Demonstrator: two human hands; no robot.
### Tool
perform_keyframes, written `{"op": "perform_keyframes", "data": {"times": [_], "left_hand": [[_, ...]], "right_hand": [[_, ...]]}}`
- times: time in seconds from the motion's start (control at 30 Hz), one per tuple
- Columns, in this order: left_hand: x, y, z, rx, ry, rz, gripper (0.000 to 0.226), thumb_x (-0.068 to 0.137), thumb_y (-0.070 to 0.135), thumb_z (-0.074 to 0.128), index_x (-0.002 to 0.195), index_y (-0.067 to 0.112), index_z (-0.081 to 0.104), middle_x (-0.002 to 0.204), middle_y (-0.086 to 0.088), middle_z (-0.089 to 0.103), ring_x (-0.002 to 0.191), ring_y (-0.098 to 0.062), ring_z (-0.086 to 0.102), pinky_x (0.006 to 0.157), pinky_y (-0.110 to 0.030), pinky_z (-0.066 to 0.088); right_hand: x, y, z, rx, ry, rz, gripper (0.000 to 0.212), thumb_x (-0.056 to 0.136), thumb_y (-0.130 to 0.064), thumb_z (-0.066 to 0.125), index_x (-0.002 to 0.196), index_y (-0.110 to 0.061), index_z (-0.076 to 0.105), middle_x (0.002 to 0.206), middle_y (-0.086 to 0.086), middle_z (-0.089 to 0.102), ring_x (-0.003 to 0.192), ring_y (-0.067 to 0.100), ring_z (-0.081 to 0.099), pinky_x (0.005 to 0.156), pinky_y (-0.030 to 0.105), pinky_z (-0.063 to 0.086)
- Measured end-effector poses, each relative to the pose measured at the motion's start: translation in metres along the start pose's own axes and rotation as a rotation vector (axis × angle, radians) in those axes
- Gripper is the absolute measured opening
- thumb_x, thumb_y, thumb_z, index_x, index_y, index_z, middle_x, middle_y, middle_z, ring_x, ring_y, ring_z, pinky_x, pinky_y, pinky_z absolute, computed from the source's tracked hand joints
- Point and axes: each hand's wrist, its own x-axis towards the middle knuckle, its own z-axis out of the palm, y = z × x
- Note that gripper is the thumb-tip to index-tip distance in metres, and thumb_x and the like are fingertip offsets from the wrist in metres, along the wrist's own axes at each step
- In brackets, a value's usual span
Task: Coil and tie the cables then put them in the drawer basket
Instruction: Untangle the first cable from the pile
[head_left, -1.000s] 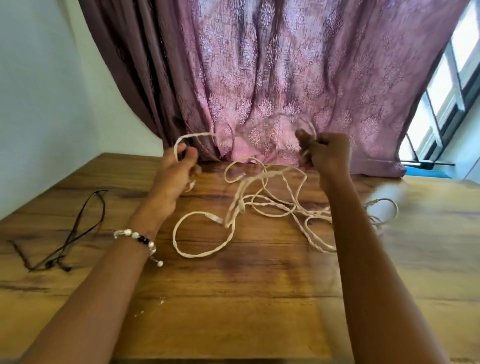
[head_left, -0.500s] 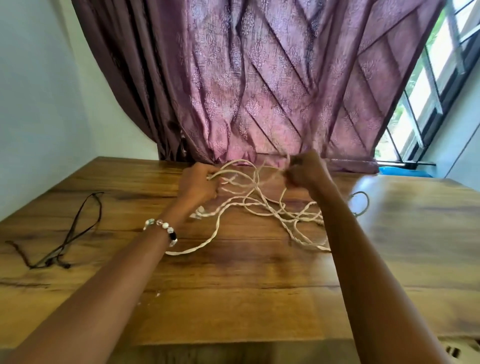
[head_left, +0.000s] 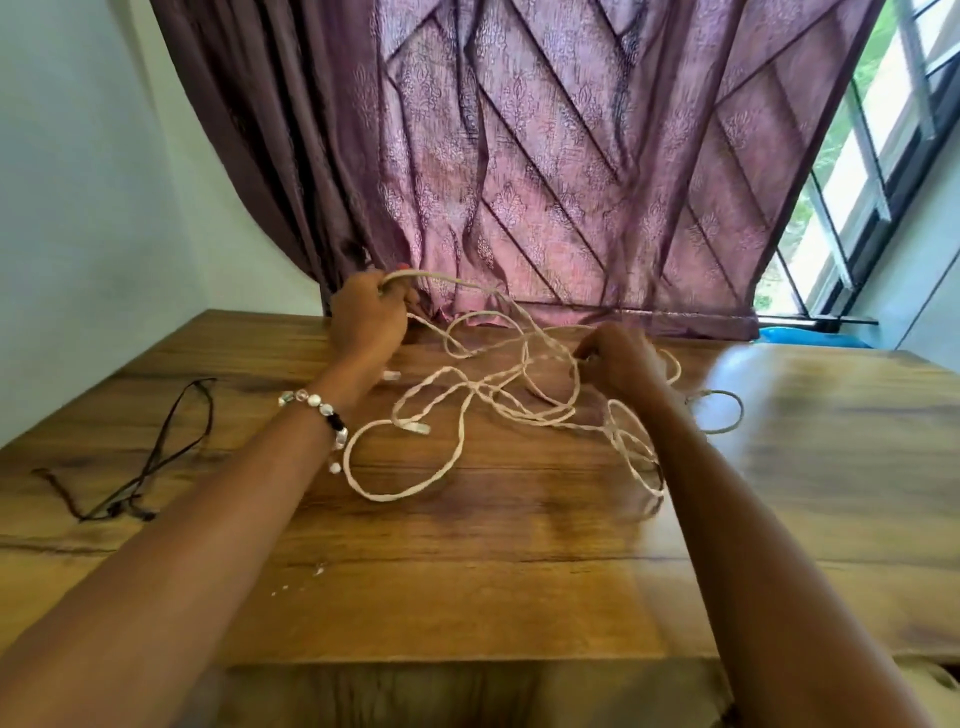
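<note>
A long cream twisted cable (head_left: 457, 410) lies in loose tangled loops on the wooden table (head_left: 467, 597). My left hand (head_left: 370, 317) is raised near the curtain and grips a strand of the cable, which runs from it down to the tangle. My right hand (head_left: 621, 358) sits lower, at the right of the tangle, with fingers curled round another strand. A flat connector end (head_left: 415, 427) rests on the wood by a big loop. No drawer basket shows in the head view.
A thin dark cord (head_left: 150, 462) lies on the table at the left. A purple patterned curtain (head_left: 545, 166) hangs behind the table's far edge. A window (head_left: 872, 171) is at the right, and a white wall (head_left: 78, 208) at the left.
My left hand has moved left and up with its strand, and my right hand has dropped toward the table. The hands are farther apart and the loops are more spread out.
</note>
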Motion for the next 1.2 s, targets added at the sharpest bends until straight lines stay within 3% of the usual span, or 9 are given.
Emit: {"op": "perform_keyframes", "data": {"times": [0.1, 0.27, 0.43, 0.53, 0.67, 0.73, 0.9, 1.07, 1.2], "left_hand": [[0.012, -0.002, -0.007, -0.032, -0.046, -0.041, 0.025, 0.091, 0.032, 0.054, 0.075, 0.02, 0.068, 0.078, -0.003, 0.072, 0.079, -0.027, 0.069, 0.079, -0.039, 0.056], [-0.003, 0.018, -0.007, 0.873, -0.668, 0.161, 0.059, 0.075, 0.037, 0.078, 0.122, 0.01, 0.054, 0.124, -0.012, 0.058, 0.113, -0.033, 0.055, 0.092, -0.038, 0.043], [-0.033, 0.052, 0.0, -0.036, -1.208, 0.203, 0.089, 0.059, 0.075, 0.067, 0.133, 0.028, 0.052, 0.14, 0.005, 0.049, 0.13, -0.015, 0.045, 0.113, -0.035, 0.03], [-0.038, 0.069, 0.028, -0.357, -0.929, -0.017, 0.069, 0.081, 0.07, 0.045, 0.109, 0.01, 0.063, 0.114, -0.012, 0.069, 0.109, -0.02, 0.064, 0.108, -0.04, 0.04], [-0.038, 0.068, 0.065, -0.09, -0.52, 0.022, 0.054, 0.083, 0.061, 0.054, 0.091, 0.008, 0.065, 0.087, -0.016, 0.072, 0.079, -0.028, 0.07, 0.081, -0.048, 0.056], [-0.042, 0.066, 0.072, -0.021, -0.453, 0.088, 0.046, 0.081, 0.054, 0.061, 0.09, 0.01, 0.069, 0.085, -0.011, 0.072, 0.081, -0.028, 0.068, 0.073, -0.04, 0.054], [-0.049, 0.084, 0.059, -0.605, -0.502, 0.039, 0.011, 0.076, 0.01, 0.078, 0.084, 0.011, 0.071, 0.077, -0.004, 0.07, 0.07, -0.013, 0.065, 0.072, -0.029, 0.051], [-0.044, 0.085, 0.058, -0.666, -0.412, -0.264, 0.009, 0.073, 0.006, 0.079, 0.071, 0.002, 0.07, 0.075, -0.02, 0.07, 0.074, -0.034, 0.068, 0.075, -0.047, 0.057], [-0.036, 0.085, 0.04, -0.563, -0.448, -0.371, 0.017, 0.08, 0.011, 0.071, 0.086, -0.005, 0.069, 0.073, -0.013, 0.07, 0.05, -0.017, 0.062, 0.053, -0.027, 0.051]], "right_hand": [[0.009, 0.004, -0.026, 0.12, 0.07, 0.052, 0.015, 0.074, -0.013, 0.076, 0.088, -0.017, 0.075, 0.078, 0.007, 0.069, 0.064, 0.023, 0.065, 0.063, 0.037, 0.057], [0.009, -0.015, -0.051, 0.117, 0.195, -0.021, 0.039, 0.066, -0.016, 0.082, 0.098, -0.026, 0.064, 0.101, 0.009, 0.065, 0.085, 0.026, 0.065, 0.074, 0.041, 0.055], [0.008, -0.037, -0.066, 0.166, 0.297, -0.07, 0.036, 0.07, -0.011, 0.079, 0.098, -0.024, 0.062, 0.095, 0.007, 0.067, 0.091, 0.03, 0.065, 0.076, 0.045, 0.055], [0.008, -0.048, -0.071, 0.217, 0.348, -0.139, 0.029, 0.069, -0.013, 0.081, 0.092, -0.02, 0.065, 0.089, 0.007, 0.068, 0.082, 0.025, 0.066, 0.078, 0.041, 0.054], [0.006, -0.064, -0.079, 0.408, 0.269, -0.137, 0.016, 0.066, -0.008, 0.082, 0.075, -0.014, 0.07, 0.073, 0.007, 0.07, 0.057, 0.015, 0.063, 0.062, 0.027, 0.056], [0.006, -0.067, -0.079, 0.581, 0.217, -0.076, 0.019, 0.066, -0.001, 0.079, 0.066, -0.016, 0.068, 0.066, 0.011, 0.069, 0.055, 0.024, 0.067, 0.058, 0.04, 0.06], [0.002, -0.062, -0.073, 0.719, 0.188, -0.033, 0.015, 0.059, -0.002, 0.072, 0.063, -0.016, 0.067, 0.071, 0.019, 0.07, 0.065, 0.035, 0.068, 0.061, 0.049, 0.057], [0.0, -0.059, -0.067, 0.608, 0.114, -0.121, 0.018, 0.061, -0.01, 0.083, 0.068, -0.019, 0.068, 0.063, 0.01, 0.064, 0.057, 0.027, 0.058, 0.054, 0.036, 0.046], [0.006, -0.041, -0.065, 0.524, 0.146, 0.004, 0.027, 0.061, -0.008, 0.086, 0.06, -0.022, 0.063, 0.065, 0.009, 0.068, 0.059, 0.023, 0.064, 0.064, 0.042, 0.054]]}}
